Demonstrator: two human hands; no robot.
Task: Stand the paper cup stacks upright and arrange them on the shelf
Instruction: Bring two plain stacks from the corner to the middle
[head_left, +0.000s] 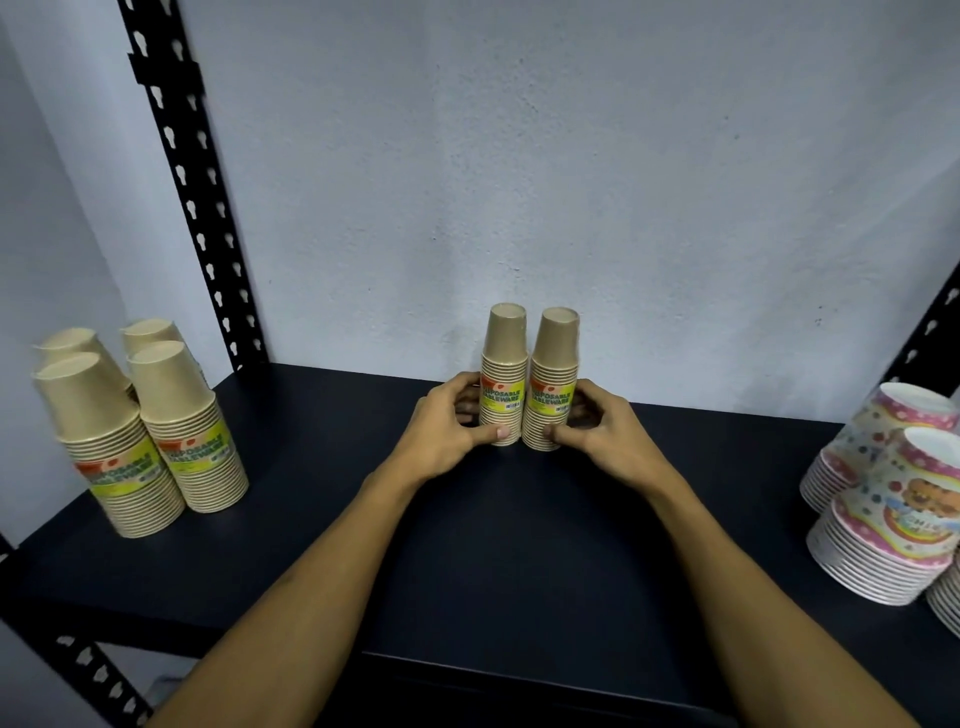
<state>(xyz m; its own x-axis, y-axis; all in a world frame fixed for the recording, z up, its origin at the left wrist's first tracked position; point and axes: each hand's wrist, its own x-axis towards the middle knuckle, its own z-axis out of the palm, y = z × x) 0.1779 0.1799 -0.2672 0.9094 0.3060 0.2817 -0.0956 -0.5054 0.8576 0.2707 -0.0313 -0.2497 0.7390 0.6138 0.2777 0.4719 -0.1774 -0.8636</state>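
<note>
Two small brown paper cup stacks stand upright, mouths down, side by side at the back middle of the black shelf (311, 530). My left hand (447, 431) grips the left small stack (503, 364) near its base. My right hand (597, 426) grips the right small stack (555, 358) the same way. Both carry yellow-green "disposable tableware" labels. The two stacks touch each other.
Several larger brown cup stacks (171, 426) stand upright in a cluster at the shelf's left end, by a black perforated post (197, 208). Colourful printed cup stacks (888, 509) crowd the right end. A pale wall is close behind.
</note>
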